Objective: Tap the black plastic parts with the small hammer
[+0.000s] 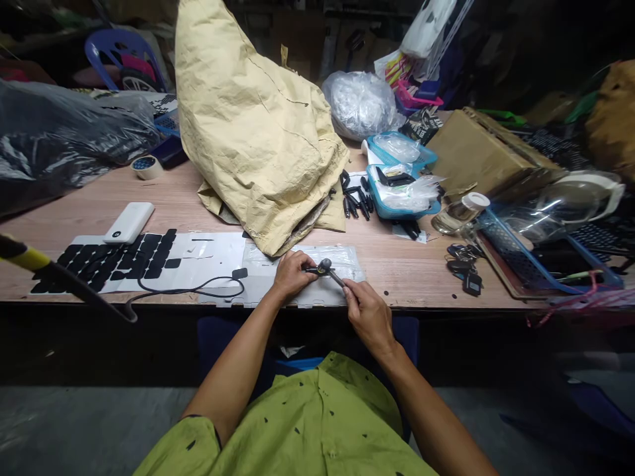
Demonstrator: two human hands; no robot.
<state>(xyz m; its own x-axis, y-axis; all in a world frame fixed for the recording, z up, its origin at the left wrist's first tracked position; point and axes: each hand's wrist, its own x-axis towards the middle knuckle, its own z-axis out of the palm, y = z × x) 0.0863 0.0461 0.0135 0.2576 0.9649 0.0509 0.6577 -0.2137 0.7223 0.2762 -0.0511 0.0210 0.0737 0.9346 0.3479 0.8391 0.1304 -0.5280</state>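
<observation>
The black part is located between the two hands, over the near edge of the table. Left hand: fingers closed in a pinch on the part, which projects at the hand's 3 o'clock. Right hand: fingers curled closed on a dark rod; the part is at this hand's 10 o'clock, at the rod's far end. Whether rod and part are joined cannot be determined. Relative to the part, the paper bag is at 11 o'clock, the key fob at 3 o'clock.
</observation>
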